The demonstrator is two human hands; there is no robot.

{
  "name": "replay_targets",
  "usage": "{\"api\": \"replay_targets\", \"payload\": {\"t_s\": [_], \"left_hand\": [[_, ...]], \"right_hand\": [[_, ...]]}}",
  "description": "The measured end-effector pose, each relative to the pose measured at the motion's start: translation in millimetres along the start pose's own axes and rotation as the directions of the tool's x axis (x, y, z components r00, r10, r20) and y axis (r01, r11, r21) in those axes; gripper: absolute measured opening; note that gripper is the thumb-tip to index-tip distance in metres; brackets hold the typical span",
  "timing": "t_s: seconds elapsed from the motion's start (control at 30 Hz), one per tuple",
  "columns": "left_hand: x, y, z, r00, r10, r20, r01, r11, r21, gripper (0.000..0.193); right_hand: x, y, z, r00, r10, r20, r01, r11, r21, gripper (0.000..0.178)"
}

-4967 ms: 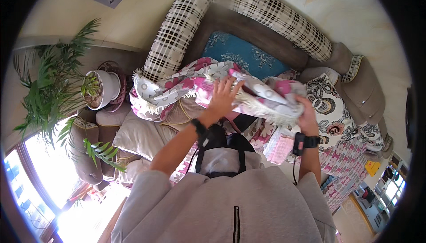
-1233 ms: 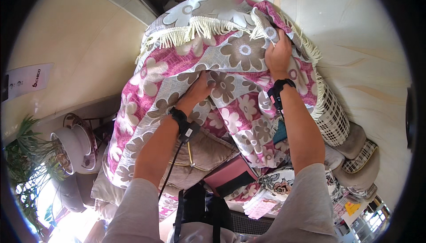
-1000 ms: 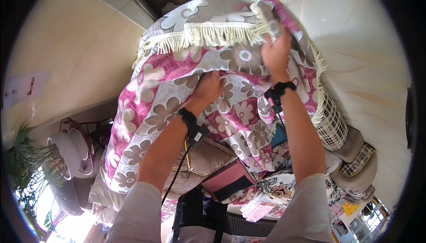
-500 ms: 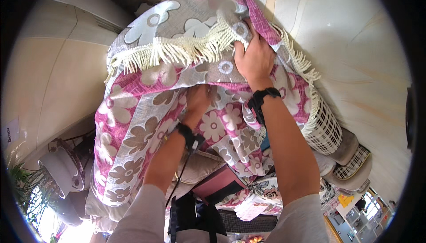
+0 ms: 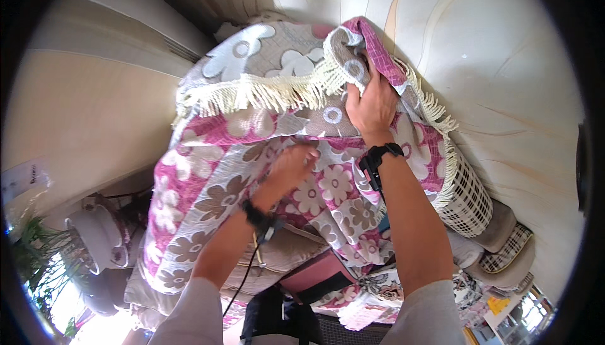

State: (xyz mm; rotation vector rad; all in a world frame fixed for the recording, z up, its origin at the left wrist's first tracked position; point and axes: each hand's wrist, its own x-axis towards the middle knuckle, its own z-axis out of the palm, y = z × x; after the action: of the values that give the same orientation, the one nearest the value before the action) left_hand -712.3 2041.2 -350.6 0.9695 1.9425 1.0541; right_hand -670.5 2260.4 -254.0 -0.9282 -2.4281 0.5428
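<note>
A fringed throw (image 5: 277,121) with pink, grey and white flower patches drapes over a bulky shape. Near the top right, my right hand (image 5: 373,107) grips a bunched fold of it, and the fingertips vanish into the cloth. The cream fringe (image 5: 252,93) runs across the upper part, left of that hand. My left hand (image 5: 293,163) is in front of the hanging part of the throw, just below a horizontal fold. It is smeared by motion, so its fingers cannot be read clearly. Both wrists wear black straps with small devices.
A checked cushion or armrest (image 5: 467,194) stands at the right beside the wall (image 5: 491,86). Below the throw lie a brown cushion (image 5: 283,250) and a pink-and-black box-like item (image 5: 318,276). A green plant (image 5: 41,257) is at the lower left. A thin black cable hangs from my left wrist.
My left hand has come out from under the fold of the throw and is now in front of it. My right hand keeps its hold on the bunched cloth.
</note>
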Motion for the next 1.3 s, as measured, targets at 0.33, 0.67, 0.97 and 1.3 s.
{"api": "replay_targets", "payload": {"t_s": [0.33, 0.67, 0.97, 1.3], "left_hand": [[84, 135, -179, 0.992, -0.125, 0.020, 0.052, 0.545, 0.837, 0.068], [166, 61, -218, 0.833, 0.266, -0.486, 0.322, 0.482, 0.815, 0.039], [143, 22, -256, 0.888, 0.162, -0.430, 0.258, 0.598, 0.759, 0.026], [191, 5, -285, 0.936, 0.065, -0.345, 0.254, 0.552, 0.794, 0.033]], "right_hand": [[5, -4, -9, 0.999, -0.026, -0.034, 0.028, 0.998, 0.056, 0.072], [6, -11, -16, 0.993, -0.041, 0.113, 0.044, 0.999, -0.024, 0.068], [7, -9, -6, 0.995, -0.095, 0.013, 0.095, 0.995, 0.000, 0.058], [9, -13, 1, 0.989, -0.081, 0.123, 0.080, 0.997, 0.008, 0.060]]}}
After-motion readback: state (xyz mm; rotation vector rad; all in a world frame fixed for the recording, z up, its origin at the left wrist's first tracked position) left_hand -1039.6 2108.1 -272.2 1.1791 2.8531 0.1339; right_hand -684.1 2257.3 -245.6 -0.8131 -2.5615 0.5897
